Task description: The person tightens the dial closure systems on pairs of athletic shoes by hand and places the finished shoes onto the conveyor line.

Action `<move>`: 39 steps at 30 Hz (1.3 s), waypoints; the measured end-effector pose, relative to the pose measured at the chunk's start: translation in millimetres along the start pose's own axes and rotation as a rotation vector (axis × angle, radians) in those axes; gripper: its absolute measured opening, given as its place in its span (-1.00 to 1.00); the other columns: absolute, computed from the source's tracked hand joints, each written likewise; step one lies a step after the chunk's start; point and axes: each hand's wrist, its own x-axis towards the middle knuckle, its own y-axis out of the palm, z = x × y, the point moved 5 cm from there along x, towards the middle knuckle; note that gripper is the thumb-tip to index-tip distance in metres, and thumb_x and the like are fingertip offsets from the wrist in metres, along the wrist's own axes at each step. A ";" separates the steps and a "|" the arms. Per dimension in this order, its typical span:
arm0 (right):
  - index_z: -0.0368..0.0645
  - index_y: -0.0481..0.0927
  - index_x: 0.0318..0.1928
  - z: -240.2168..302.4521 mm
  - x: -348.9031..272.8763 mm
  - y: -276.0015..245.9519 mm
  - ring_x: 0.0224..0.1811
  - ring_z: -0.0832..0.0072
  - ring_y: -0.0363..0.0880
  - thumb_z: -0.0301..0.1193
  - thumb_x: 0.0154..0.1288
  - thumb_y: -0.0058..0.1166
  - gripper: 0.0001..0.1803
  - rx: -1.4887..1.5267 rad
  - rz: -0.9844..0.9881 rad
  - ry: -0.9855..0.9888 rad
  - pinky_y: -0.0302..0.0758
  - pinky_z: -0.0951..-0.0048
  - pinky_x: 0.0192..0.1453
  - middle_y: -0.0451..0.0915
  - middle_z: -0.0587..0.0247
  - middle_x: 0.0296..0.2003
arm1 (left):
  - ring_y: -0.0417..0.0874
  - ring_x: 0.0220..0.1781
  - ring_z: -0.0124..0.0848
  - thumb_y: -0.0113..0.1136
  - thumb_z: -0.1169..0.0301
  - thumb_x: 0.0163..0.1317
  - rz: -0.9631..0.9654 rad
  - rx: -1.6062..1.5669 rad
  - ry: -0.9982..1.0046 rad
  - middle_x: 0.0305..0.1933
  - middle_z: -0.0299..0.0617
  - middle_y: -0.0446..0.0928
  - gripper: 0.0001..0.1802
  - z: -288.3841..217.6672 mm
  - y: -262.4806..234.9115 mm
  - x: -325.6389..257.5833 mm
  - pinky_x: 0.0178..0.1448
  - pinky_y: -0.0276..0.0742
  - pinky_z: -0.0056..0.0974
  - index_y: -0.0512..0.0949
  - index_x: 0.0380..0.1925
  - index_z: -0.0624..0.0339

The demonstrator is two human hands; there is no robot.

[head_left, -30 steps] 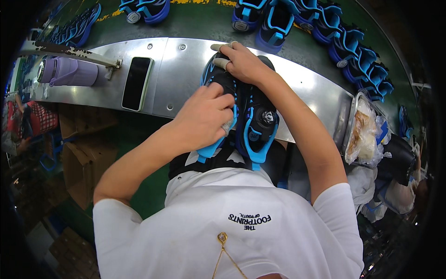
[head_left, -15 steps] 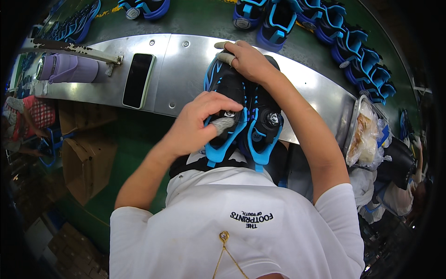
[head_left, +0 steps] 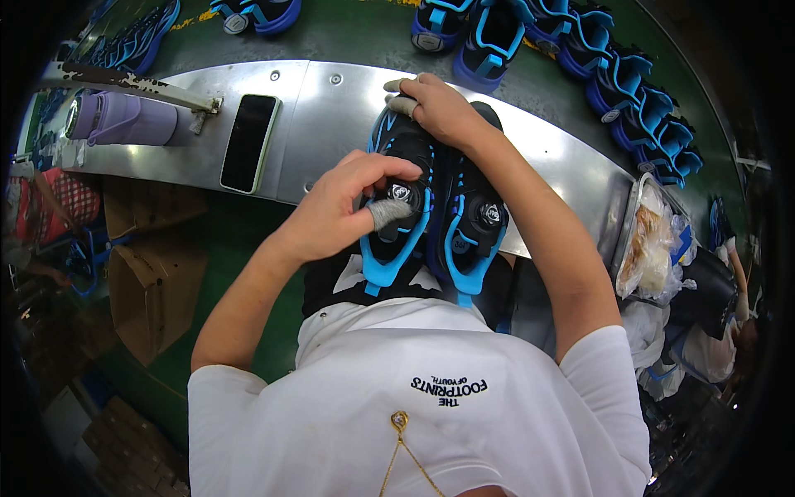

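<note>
A pair of black-and-blue shoes lies side by side with toes on the metal ledge and heels toward my lap: the left shoe (head_left: 406,142) and the right shoe (head_left: 466,178). Each has a round dial on its tongue. My left hand (head_left: 344,203) has its thumb and forefinger around the left shoe's dial (head_left: 402,191). Its thumb wears a grey cover. Over the toes rests my right hand (head_left: 439,108), its fingers curled on the left shoe's front and two fingertips wrapped in pale covers. The toe tips are partly hidden under it.
On the ledge (head_left: 319,99) lie a phone (head_left: 248,142) and a purple bottle (head_left: 137,118) beside a chipped metal bar (head_left: 141,85). More shoes (head_left: 489,41) line the green belt beyond. A tray with bagged stuff (head_left: 650,236) sits at right; cardboard boxes (head_left: 157,290) stand at left.
My left hand has shifted slightly left, its forefinger drawn back from the shoe's inner edge to the dial. My right hand stays over the toes.
</note>
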 end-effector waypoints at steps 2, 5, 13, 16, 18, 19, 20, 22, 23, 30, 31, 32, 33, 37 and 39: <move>0.10 0.57 0.18 1.2 1.5 -0.3 0.05 0.03 0.57 -0.12 0.40 0.04 -0.60 -0.001 -0.003 -0.008 0.51 0.14 0.14 0.53 -0.04 -0.01 | 0.47 -0.01 -0.24 0.47 0.33 0.02 -0.172 0.058 -0.017 -0.05 -0.15 0.47 -0.50 -4.7 4.6 -4.6 0.04 0.44 -0.22 0.53 -0.04 0.22; 0.04 0.56 0.19 3.2 0.8 0.0 0.09 0.05 0.51 -0.15 0.44 0.02 -0.61 0.011 0.027 0.031 0.45 0.19 0.18 0.56 -0.05 -0.06 | 0.47 -0.01 -0.19 0.47 0.36 -0.03 -0.342 0.217 -0.090 -0.09 -0.15 0.46 -0.52 3.7 11.4 -11.4 0.08 0.42 -0.17 0.54 -0.08 0.22; 0.07 0.63 0.12 6.3 3.7 -3.9 0.06 0.04 0.55 -0.17 0.40 0.08 -0.65 0.028 -0.007 0.003 0.49 0.20 0.16 0.53 -0.05 -0.04 | 0.47 0.19 -0.25 0.31 0.41 0.15 0.221 -0.060 0.196 0.06 -0.24 0.62 -0.71 17.1 -0.1 15.7 0.39 0.24 -0.18 0.62 -0.09 0.16; 0.02 0.66 0.06 8.5 1.2 -9.6 0.08 0.04 0.54 -0.22 0.38 0.11 -0.69 0.086 -0.017 -0.048 0.49 0.19 0.17 0.55 -0.05 -0.03 | 0.46 0.20 -0.27 0.29 0.38 0.18 0.315 -0.097 0.155 0.08 -0.23 0.62 -0.72 16.3 -1.2 20.0 0.40 0.21 -0.16 0.63 -0.08 0.14; -0.01 0.68 0.03 11.5 -10.2 -30.1 0.08 0.06 0.54 -0.25 0.38 0.12 -0.71 0.082 -0.189 -0.144 0.49 0.20 0.17 0.56 -0.05 -0.01 | 0.48 0.21 -0.26 0.29 0.39 0.19 0.326 -0.077 0.147 0.09 -0.22 0.62 -0.72 18.7 -1.9 21.0 0.36 0.25 -0.17 0.64 -0.08 0.14; -0.03 0.69 0.00 23.4 -19.3 -47.5 0.09 0.08 0.54 -0.27 0.37 0.14 -0.73 0.086 -0.347 -0.255 0.50 0.20 0.16 0.57 -0.04 0.01 | 0.48 0.21 -0.26 0.29 0.39 0.19 0.330 -0.081 0.157 0.09 -0.22 0.62 -0.72 13.0 3.1 17.0 0.36 0.25 -0.17 0.64 -0.08 0.14; -0.05 0.69 0.01 22.9 -34.9 -65.1 0.09 0.14 0.56 -0.33 0.36 0.15 -0.74 0.185 -0.344 -0.177 0.51 0.28 0.13 0.59 -0.01 0.03 | 0.49 0.19 -0.25 0.28 0.40 0.19 0.112 0.125 0.173 0.09 -0.21 0.61 -0.73 2.9 -0.8 9.1 0.32 0.29 -0.19 0.64 -0.09 0.16; -0.05 0.67 0.10 17.8 -73.0 -94.7 0.12 0.34 0.57 -0.37 0.36 0.17 -0.68 0.323 -0.232 0.045 0.52 0.39 0.14 0.62 0.14 0.06 | 0.52 0.14 -0.20 0.24 0.49 0.14 -0.153 0.199 0.089 0.04 -0.17 0.61 -0.73 -25.1 -7.8 -17.0 0.25 0.38 -0.18 0.63 -0.11 0.20; -0.05 0.65 0.14 11.7 -92.5 -99.5 0.13 0.40 0.56 -0.37 0.35 0.18 -0.65 0.460 -0.157 0.166 0.51 0.40 0.16 0.62 0.19 0.09 | 0.54 0.10 -0.16 0.21 0.55 0.10 -0.196 0.071 -0.012 0.01 -0.15 0.60 -0.71 -31.2 -8.5 -28.1 0.20 0.43 -0.17 0.63 -0.13 0.21; -0.03 0.66 0.08 56.8 -178.2 -75.9 0.06 0.23 0.52 -0.49 0.16 0.29 -0.57 0.266 -0.032 -0.004 0.43 0.31 0.20 0.64 0.28 0.04 | 0.50 0.14 -0.01 0.15 0.60 -0.06 0.186 0.434 0.132 0.17 0.04 0.51 -0.38 -57.8 53.9 -42.4 0.26 0.41 -0.08 0.57 0.13 0.05; -0.05 0.66 0.06 57.5 -180.9 -72.2 0.03 0.20 0.52 -0.49 0.17 0.28 -0.61 0.212 -0.112 0.033 0.44 0.30 0.15 0.65 0.26 -0.02 | 0.50 0.16 0.01 0.17 0.57 -0.05 0.190 0.538 0.160 0.23 0.07 0.48 -0.34 -57.5 58.6 -42.3 0.27 0.41 -0.06 0.55 0.18 0.00; -0.05 0.66 0.04 65.4 -181.8 -72.1 -0.04 0.18 0.51 -0.47 0.18 0.27 -0.63 0.208 -0.218 -0.050 0.46 0.30 0.09 0.65 0.25 -0.14 | 0.50 0.19 0.04 0.19 0.49 -0.01 0.295 0.568 0.123 0.28 0.13 0.44 -0.30 -50.1 68.5 -45.7 0.29 0.40 -0.06 0.49 0.26 -0.08; -0.03 0.66 0.06 69.2 -180.2 -73.3 -0.07 0.21 0.50 -0.46 0.18 0.28 -0.61 0.191 -0.223 -0.072 0.47 0.29 0.06 0.64 0.25 -0.18 | 0.52 0.15 0.04 0.20 0.42 0.04 0.327 0.553 0.068 0.17 0.13 0.48 -0.32 -41.6 76.0 -43.0 0.22 0.47 -0.04 0.47 0.28 -0.08; -0.05 0.67 0.13 61.9 -169.1 -84.3 -0.12 0.47 0.53 -0.51 0.21 0.25 -0.57 0.373 -0.059 0.103 0.49 0.45 0.03 0.68 0.31 -0.06 | 0.62 -0.08 0.06 0.29 0.31 0.08 0.476 0.554 -0.174 -0.09 0.04 0.50 -0.49 -29.0 104.4 -14.3 -0.05 0.62 0.01 0.54 0.10 0.03; -0.12 0.64 0.16 59.1 -156.5 -98.8 -0.17 0.58 0.53 -0.49 0.32 0.18 -0.62 0.446 -0.101 0.106 0.48 0.53 -0.03 0.68 0.32 -0.09 | 0.63 -0.21 -0.02 0.31 0.28 0.07 0.354 0.541 -0.030 -0.22 -0.06 0.55 -0.65 -30.4 87.6 -6.4 -0.10 0.61 -0.04 0.59 -0.12 0.09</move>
